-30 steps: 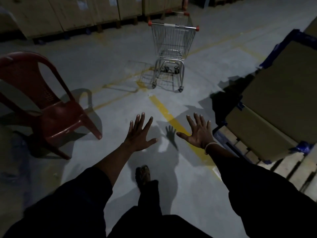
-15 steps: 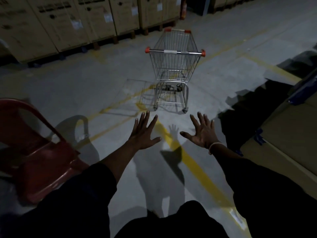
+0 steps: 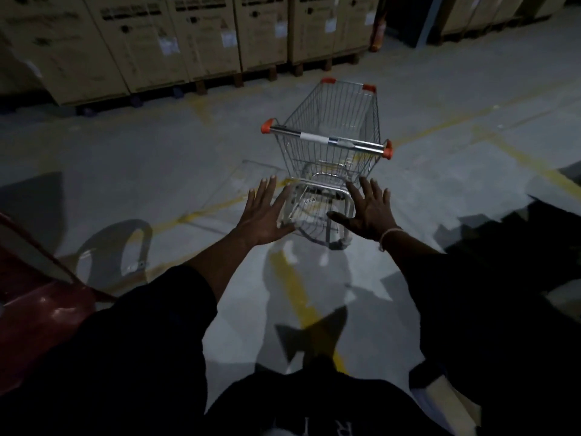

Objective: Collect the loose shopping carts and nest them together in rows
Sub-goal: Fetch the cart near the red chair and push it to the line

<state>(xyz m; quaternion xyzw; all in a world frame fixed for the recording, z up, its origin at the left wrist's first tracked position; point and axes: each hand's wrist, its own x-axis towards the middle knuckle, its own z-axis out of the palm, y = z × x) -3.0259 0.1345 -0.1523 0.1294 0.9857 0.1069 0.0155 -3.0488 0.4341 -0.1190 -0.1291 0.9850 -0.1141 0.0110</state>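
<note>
One small wire shopping cart (image 3: 333,143) ahead of me, upright on its wheels, orange-capped handle bar facing me, basket empty, straddling yellow floor lines

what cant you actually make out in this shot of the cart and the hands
- Shopping cart, head view: the left hand and right hand overlap its lower frame, so contact with it cannot be judged; only one wheel shows.
- Cardboard boxes: print and labels too small and dim to read; tops cut off by the upper edge.
- Red chair: mostly cut off by the left edge.
- Floor at right: lost in deep shadow.
</note>
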